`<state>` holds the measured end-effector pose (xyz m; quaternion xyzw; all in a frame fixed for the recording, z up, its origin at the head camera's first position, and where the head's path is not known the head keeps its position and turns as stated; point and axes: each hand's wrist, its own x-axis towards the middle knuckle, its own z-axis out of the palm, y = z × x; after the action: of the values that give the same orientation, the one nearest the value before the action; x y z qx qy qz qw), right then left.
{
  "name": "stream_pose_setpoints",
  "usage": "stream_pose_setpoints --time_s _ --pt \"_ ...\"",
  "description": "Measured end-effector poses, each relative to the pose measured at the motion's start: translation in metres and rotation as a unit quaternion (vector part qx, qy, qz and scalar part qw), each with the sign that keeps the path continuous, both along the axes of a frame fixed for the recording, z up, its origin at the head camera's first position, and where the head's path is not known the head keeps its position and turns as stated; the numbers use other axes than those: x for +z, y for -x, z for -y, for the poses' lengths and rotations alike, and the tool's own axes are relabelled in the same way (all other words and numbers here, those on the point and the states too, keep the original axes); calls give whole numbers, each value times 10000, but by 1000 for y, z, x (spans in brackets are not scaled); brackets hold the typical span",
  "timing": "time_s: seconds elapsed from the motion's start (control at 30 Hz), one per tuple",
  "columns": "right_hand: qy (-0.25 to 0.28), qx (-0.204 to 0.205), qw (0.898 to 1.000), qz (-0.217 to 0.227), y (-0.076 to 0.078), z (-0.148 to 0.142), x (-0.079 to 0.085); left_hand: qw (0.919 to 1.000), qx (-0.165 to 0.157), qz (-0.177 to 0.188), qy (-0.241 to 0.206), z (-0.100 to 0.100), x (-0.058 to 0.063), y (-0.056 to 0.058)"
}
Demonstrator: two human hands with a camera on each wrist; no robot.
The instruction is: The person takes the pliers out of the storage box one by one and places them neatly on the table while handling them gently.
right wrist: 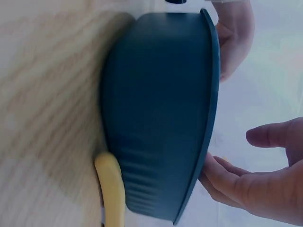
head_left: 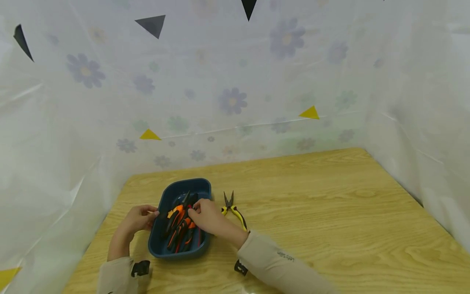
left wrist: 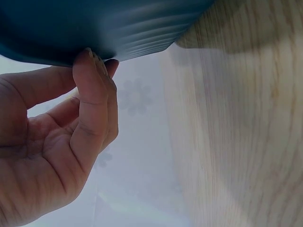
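Observation:
A dark blue plastic basket (head_left: pixel 194 254) on the table holds several pliers (head_left: pixel 180 226) with black and orange handles, heaped together. My left hand (head_left: pixel 137 220) pinches the basket's left rim; in the left wrist view its fingertips curl against the basket wall (left wrist: pixel 109 28). My right hand (head_left: pixel 211 216) reaches over the right rim, fingertips among the tools. Thumb and fingers stand apart in the right wrist view, where the fingertips (right wrist: pixel 215 175) pass behind the rim. Right of the basket lie long-nose pliers (head_left: pixel 229 203) with yellow handles, jaws spread and pointing away.
The wood-grain table (head_left: pixel 312 212) stretches off to the right. White plastic sheeting (head_left: pixel 220 73) with flowers and triangles encloses the back and sides. One yellow handle (right wrist: pixel 112 189) lies close beside the basket's right wall. Black straps hang beneath both wrists.

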<state>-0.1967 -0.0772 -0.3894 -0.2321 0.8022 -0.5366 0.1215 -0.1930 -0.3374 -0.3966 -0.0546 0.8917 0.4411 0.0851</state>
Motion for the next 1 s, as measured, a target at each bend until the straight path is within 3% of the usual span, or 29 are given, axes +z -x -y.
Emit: stream_pose_setpoints --time_s 0.17,0.57,1.0 --pt "-121 184 9993 315 -7 9 -6 10000 -6 63 -40 -1 0 -1" --pt "-1658 420 9852 153 -14 28 -11 10000 -28 47 -34 -3 -1 -2" --pt "-1993 110 9798 -94 -18 42 -11 10000 -70 37 -52 -2 -1 -1"
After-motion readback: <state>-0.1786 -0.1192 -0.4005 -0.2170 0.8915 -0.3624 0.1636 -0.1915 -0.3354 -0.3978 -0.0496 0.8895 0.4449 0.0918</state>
